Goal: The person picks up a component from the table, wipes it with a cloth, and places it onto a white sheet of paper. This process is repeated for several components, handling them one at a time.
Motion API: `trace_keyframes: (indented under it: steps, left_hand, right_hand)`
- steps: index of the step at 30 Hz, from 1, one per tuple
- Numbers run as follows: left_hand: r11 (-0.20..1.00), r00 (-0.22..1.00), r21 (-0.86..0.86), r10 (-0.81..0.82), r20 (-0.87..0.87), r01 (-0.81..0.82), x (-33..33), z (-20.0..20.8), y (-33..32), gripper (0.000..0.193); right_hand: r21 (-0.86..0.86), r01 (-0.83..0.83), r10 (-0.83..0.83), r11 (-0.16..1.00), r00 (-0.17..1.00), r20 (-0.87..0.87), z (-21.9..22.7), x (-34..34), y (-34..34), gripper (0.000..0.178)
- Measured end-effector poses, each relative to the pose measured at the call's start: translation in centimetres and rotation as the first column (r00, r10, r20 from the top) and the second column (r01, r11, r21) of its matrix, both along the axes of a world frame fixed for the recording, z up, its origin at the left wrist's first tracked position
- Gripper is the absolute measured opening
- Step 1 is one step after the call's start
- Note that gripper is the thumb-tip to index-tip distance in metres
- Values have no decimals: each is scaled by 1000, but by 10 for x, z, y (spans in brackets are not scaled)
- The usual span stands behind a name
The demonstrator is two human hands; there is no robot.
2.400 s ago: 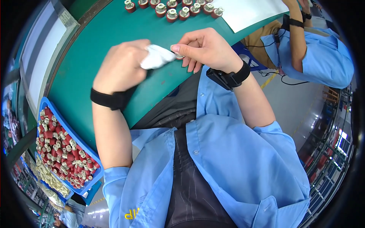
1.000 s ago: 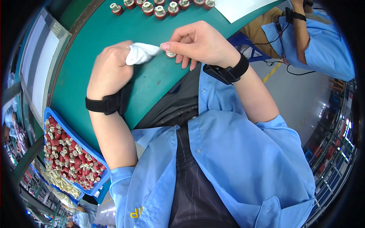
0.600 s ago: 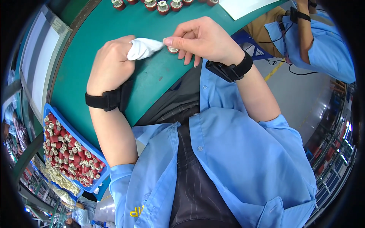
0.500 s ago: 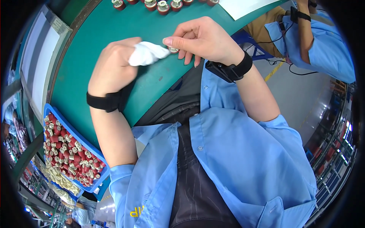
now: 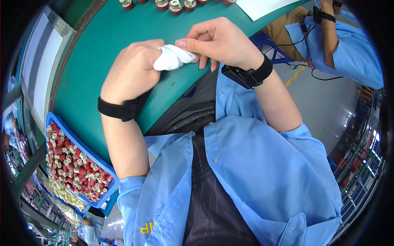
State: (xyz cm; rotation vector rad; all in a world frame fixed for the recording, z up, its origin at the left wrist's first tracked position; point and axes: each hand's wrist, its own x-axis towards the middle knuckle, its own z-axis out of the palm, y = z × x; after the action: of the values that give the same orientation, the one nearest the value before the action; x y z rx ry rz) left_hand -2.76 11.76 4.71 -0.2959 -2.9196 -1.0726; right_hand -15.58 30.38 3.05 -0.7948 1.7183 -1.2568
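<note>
A crumpled white cloth [image 5: 172, 59] is bunched in my left hand [image 5: 133, 69], whose fingers are closed round it. The cloth's free end presses against the fingertips of my right hand [image 5: 223, 43]. Thumb and fingers of that hand pinch a small round part, now covered by the cloth and the fingers; just before, its pale face and reddish rim showed. Both hands are over the green table [image 5: 123, 26]. Along the far side stand several small red parts with pale metal tops [image 5: 175, 6].
Left of me, a blue tray [image 5: 82, 146] is heaped with similar red-and-pale parts. Pale pieces [image 5: 65, 192] fill a container beyond it. White paper [image 5: 262, 7] lies at the far right of the table. A co-worker in a blue shirt [image 5: 353, 49] is at the right.
My left hand has moved right with the cloth, which now covers the small part at my right fingertips. My right hand has stayed nearly in place.
</note>
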Motion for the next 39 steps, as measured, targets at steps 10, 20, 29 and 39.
trace_keyframes:
  steps: [10, 20, 29, 39]
  left_hand:
    - [998, 999, 37, 44, 20, -45, -2, 5, 0, 18]
    - [999, 999, 22, 27, -25, -27, 0, 3, -3, 16]
    - [947, 953, 116, 301, 13, -301, 7, -22, -38, 12]
    - [228, 906, 903, 309, 288, -365, 16, -21, -82, 13]
  right_hand:
    - [-5, 7, -7, 1000, 1000, -8, 0, 1, 0, 34]
    - [-8, 9, -9, 1000, 1000, -9, -3, 0, 0, 32]
    - [39, -33, 32, 999, 999, 18, 2, -3, -1, 30]
    - [-128, 163, -160, 978, 987, 32, 13, -19, 9, 29]
